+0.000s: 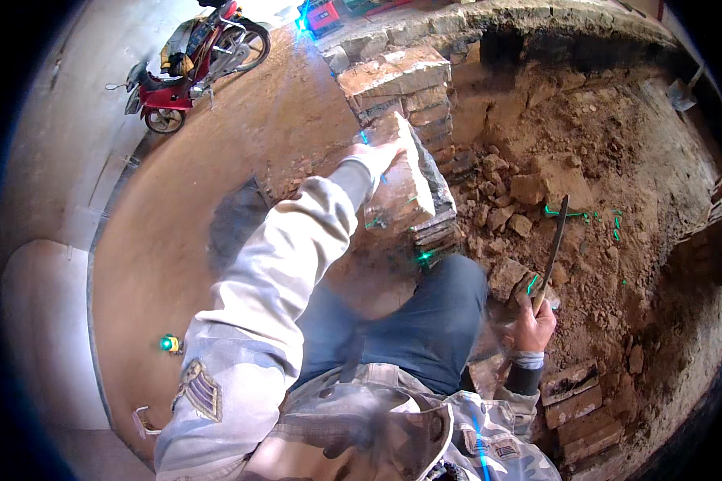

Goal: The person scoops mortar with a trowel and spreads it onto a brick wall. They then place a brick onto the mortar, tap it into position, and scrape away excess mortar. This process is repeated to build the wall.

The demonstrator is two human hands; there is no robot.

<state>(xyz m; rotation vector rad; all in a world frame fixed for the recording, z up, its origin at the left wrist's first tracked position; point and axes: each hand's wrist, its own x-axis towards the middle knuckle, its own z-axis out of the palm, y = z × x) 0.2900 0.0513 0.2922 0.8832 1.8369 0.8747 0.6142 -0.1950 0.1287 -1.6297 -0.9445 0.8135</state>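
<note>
Head view: pale block point(401, 196) against left fingers point(388, 151).

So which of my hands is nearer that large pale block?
Your left. The left hand is on the pale block; the right hand is away to its right, holding a long narrow tool.

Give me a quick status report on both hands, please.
Left hand on pale rectangular masonry block. Right hand gripping long, thin, dark-bladed tool. Loose brown earthen rubble between them.
</note>
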